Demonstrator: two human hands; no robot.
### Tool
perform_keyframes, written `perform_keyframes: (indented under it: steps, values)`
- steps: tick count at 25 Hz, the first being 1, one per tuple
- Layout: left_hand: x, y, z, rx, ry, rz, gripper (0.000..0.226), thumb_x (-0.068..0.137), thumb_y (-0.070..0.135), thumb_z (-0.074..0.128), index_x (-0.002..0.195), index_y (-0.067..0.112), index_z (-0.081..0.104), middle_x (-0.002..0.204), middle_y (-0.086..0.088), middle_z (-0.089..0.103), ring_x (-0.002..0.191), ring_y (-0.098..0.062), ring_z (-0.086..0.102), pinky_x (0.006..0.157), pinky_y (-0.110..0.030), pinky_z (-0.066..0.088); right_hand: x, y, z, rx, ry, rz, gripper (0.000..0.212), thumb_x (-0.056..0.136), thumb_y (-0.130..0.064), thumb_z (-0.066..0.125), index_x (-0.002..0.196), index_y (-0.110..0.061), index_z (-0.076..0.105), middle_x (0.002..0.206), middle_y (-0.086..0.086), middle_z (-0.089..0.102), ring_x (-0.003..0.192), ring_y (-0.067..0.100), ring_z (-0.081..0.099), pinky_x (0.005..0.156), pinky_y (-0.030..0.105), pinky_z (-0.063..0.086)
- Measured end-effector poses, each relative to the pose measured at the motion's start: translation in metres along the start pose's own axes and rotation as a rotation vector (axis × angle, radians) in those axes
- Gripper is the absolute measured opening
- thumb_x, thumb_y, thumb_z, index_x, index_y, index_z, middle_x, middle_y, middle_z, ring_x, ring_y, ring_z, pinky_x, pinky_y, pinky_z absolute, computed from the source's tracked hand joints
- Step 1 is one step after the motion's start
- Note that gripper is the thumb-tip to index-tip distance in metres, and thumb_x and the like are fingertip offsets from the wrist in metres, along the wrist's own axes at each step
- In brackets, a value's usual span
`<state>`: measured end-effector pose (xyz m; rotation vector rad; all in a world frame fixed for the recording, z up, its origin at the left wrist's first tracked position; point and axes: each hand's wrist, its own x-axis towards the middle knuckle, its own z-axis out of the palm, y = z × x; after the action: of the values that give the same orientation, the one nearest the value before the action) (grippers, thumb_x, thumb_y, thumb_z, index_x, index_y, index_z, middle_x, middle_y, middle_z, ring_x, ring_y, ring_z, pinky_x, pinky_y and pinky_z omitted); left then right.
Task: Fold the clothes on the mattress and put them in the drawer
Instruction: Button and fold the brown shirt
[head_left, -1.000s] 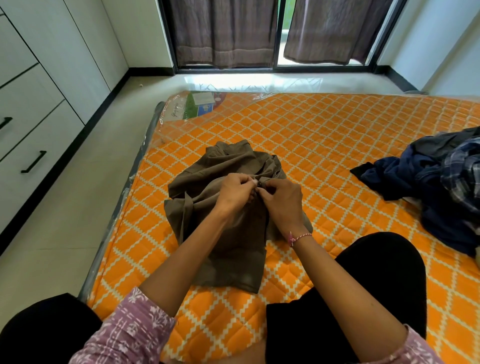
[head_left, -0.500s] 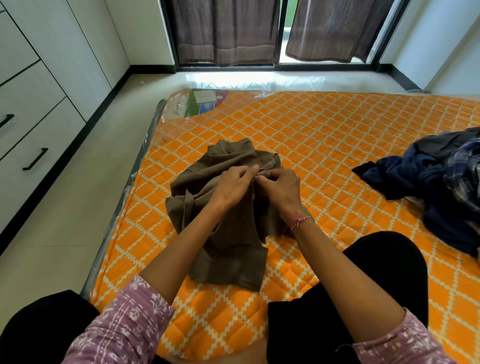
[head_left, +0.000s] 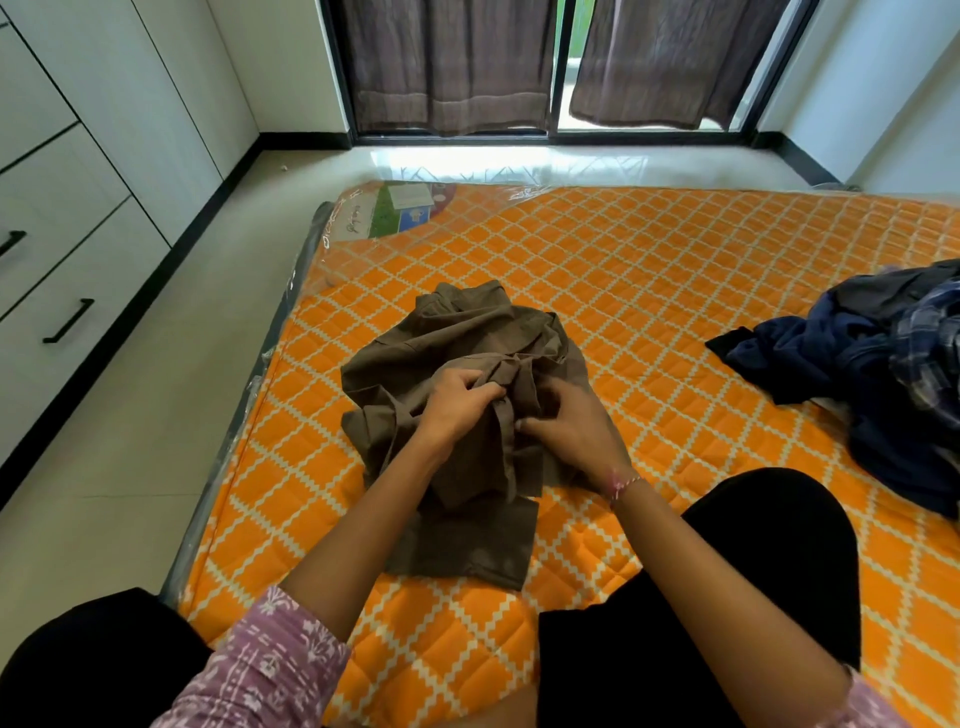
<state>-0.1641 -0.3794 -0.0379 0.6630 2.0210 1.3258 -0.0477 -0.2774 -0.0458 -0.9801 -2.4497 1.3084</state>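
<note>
folding step under way on my feed: left hand (head_left: 457, 397) and right hand (head_left: 569, 423) both pinch bunched cloth of the brown garment (head_left: 462, 436) lying crumpled mid-mattress (head_left: 675, 291), next move i judge is spreading it flat before creasing.

Olive-brown garment (head_left: 467, 332) — orange mattress (head_left: 649, 270), white diamond lattice.
</note>
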Motion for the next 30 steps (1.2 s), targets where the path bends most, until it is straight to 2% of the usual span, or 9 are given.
perform_keyframes:
  steps: [2,6,9,12,14,18,25,27,30]
  values:
    - [-0.005,-0.006,0.0,-0.092,-0.121,-0.021,0.026,0.093,0.019,0.056,0.068,0.017,0.062,0.072,0.001,0.061,0.071,-0.012,0.056,0.071,-0.025,0.044,-0.015,0.012,0.011,-0.078,0.107,0.049,0.01,0.085,-0.01,0.064,0.088,-0.008,0.072,0.077,0.004,0.066,0.068,0.011,0.056,0.052,0.014,0.035]
    - [-0.014,-0.016,0.004,-0.079,-0.247,0.048,0.012,0.095,0.016,0.054,0.096,0.016,0.066,0.092,-0.002,0.067,0.088,-0.013,0.064,0.081,-0.027,0.052,-0.01,0.011,0.022,0.39,0.036,0.117,0.025,0.09,-0.002,0.054,0.078,-0.018,0.07,0.082,0.01,0.07,0.08,0.023,0.065,0.071,0.038,0.051]
    - [-0.019,-0.019,0.008,-0.014,-0.232,0.1,0.024,0.09,0.02,0.062,0.112,0.011,0.063,0.107,-0.007,0.066,0.101,-0.019,0.063,0.085,-0.03,0.052,-0.015,0.007,0.02,0.494,0.079,0.123,0.024,0.093,-0.003,0.051,0.087,-0.017,0.07,0.089,0.012,0.071,0.087,0.025,0.066,0.078,0.041,0.052]
    - [-0.028,-0.021,0.02,0.318,0.238,0.301,0.046,0.077,0.034,0.075,0.112,0.013,0.056,0.105,0.002,0.055,0.095,-0.01,0.053,0.08,-0.021,0.046,-0.016,0.007,0.018,0.591,0.076,0.13,0.018,0.095,-0.005,0.05,0.095,-0.006,0.068,0.093,0.022,0.068,0.084,0.027,0.062,0.073,0.04,0.05]
    - [-0.043,-0.021,0.034,0.317,0.405,0.362,0.035,0.076,0.04,0.075,0.095,0.016,0.058,0.085,0.007,0.057,0.075,-0.006,0.054,0.068,-0.021,0.049,-0.015,0.004,0.019,0.713,0.077,0.119,0.018,0.096,-0.004,0.048,0.098,-0.002,0.066,0.096,0.024,0.066,0.086,0.029,0.062,0.074,0.037,0.051]
    - [-0.054,-0.014,0.045,-0.234,0.161,-0.157,0.038,0.081,0.044,0.069,0.104,0.016,0.062,0.095,0.003,0.065,0.089,-0.01,0.063,0.083,-0.033,0.057,-0.02,-0.002,0.026,0.855,0.03,0.123,0.021,0.097,-0.006,0.048,0.106,-0.012,0.066,0.101,0.014,0.069,0.087,0.021,0.067,0.065,0.023,0.055]
    - [-0.045,-0.014,0.023,-0.301,0.104,-0.056,0.013,0.091,0.019,0.062,0.083,0.012,0.068,0.081,-0.004,0.069,0.079,-0.013,0.067,0.068,-0.02,0.054,-0.019,-0.001,0.019,0.579,0.022,0.139,0.008,0.086,-0.009,0.066,0.081,-0.013,0.071,0.08,0.011,0.07,0.073,0.019,0.067,0.061,0.028,0.052]
    - [-0.042,-0.019,0.017,-0.029,0.216,0.036,0.017,0.088,0.02,0.065,0.074,0.012,0.064,0.069,-0.002,0.063,0.068,-0.012,0.061,0.062,-0.022,0.051,-0.016,0.002,0.012,0.349,0.184,0.111,0.018,0.082,-0.014,0.071,0.065,-0.016,0.066,0.068,0.005,0.065,0.069,0.019,0.062,0.063,0.032,0.047]
    - [-0.046,-0.016,0.016,0.436,0.363,0.18,0.023,0.085,0.028,0.069,0.069,0.014,0.061,0.063,0.001,0.058,0.06,-0.012,0.055,0.057,-0.026,0.046,-0.024,-0.011,0.006,0.146,0.317,0.047,0.018,0.083,-0.019,0.071,0.068,-0.014,0.062,0.063,-0.006,0.058,0.062,0.007,0.053,0.054,0.012,0.038]
